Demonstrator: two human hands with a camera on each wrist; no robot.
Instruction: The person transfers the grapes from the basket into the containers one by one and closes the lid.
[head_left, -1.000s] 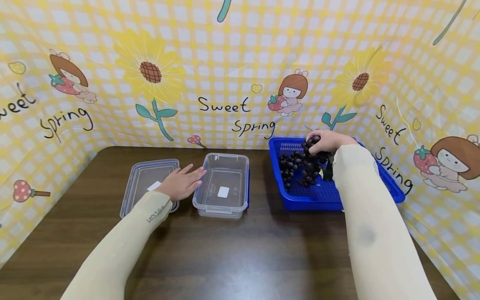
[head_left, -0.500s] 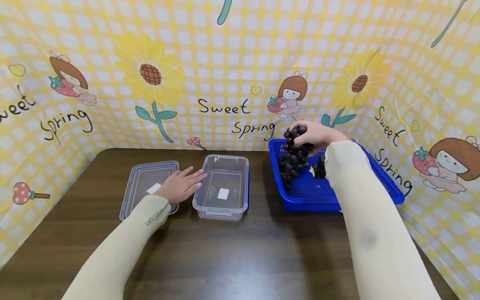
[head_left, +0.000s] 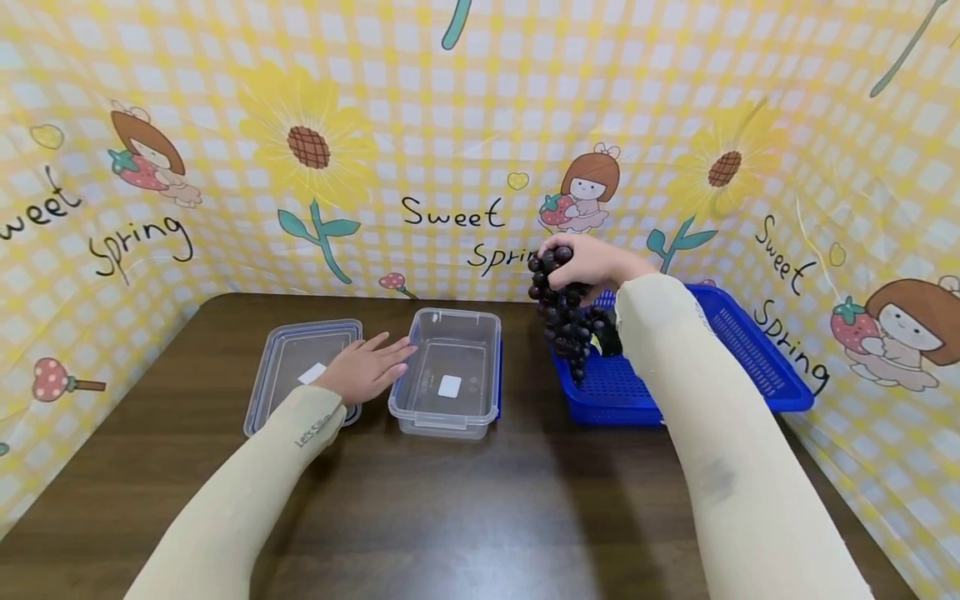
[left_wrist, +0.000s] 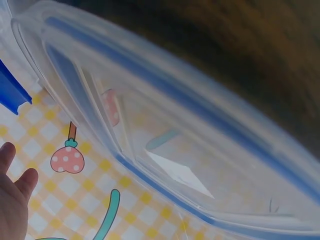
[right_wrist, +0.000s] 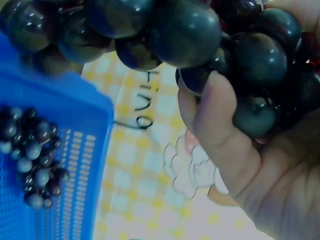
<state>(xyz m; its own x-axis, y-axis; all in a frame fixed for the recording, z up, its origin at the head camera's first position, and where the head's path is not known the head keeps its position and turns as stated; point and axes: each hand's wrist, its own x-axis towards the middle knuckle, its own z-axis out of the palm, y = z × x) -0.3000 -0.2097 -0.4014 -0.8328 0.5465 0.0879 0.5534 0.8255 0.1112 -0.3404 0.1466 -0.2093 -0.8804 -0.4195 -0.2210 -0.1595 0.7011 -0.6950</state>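
A bunch of dark grapes (head_left: 566, 321) hangs from my right hand (head_left: 588, 265), whose thumb and fingers grip its upper part. The bunch overlaps the left side of the blue basket (head_left: 618, 413) in the head view. Close up in the right wrist view, my thumb (right_wrist: 220, 107) presses against the large round grapes (right_wrist: 185, 37). My left hand (head_left: 366, 368) is spread with straight fingers, its fingertips at the left rim of a clear plastic container (head_left: 442, 418). Below that hand lies a clear lid (head_left: 281, 354) with a blue seal, partly covered by the hand and sleeve.
More grapes (right_wrist: 42, 165) lie in the basket in the right wrist view. A black item (head_left: 610, 337) with a pale yellow patch sits in the basket, partly behind the right sleeve. Patterned cloth (head_left: 450, 150) rises behind the brown table (head_left: 480, 517).
My right hand has lifted the bunch of grapes and moved left with it, from inside the basket to its left edge. The left hand has stayed at the container.
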